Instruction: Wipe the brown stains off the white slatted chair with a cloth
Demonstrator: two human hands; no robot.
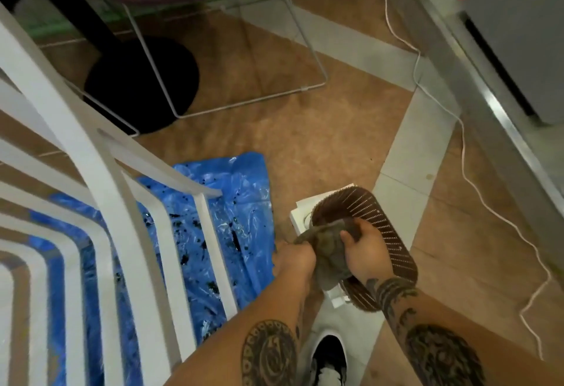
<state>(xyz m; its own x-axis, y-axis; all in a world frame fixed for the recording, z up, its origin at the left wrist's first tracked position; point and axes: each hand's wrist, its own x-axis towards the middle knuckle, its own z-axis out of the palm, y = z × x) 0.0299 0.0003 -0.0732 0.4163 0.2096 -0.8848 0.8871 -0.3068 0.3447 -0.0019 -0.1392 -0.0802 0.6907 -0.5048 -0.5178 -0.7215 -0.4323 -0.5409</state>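
The white slatted chair (100,190) fills the left of the view, its curved slats seen from above. To its right, low near the floor, both hands hold a grey-brown cloth (328,251). My left hand (294,259) grips one end of the cloth. My right hand (364,251) grips the other side, just above a brown perforated basket (390,233). No brown stains show on the slats from this angle.
A blue plastic sheet (232,202) spattered with dark drops lies under the chair. The basket sits on a white box (300,213). A purple chair with a wire frame (305,41), a black round table base (143,83), a white cable (470,172) and a grey cabinet (518,50) stand around. My shoe (329,358) is below.
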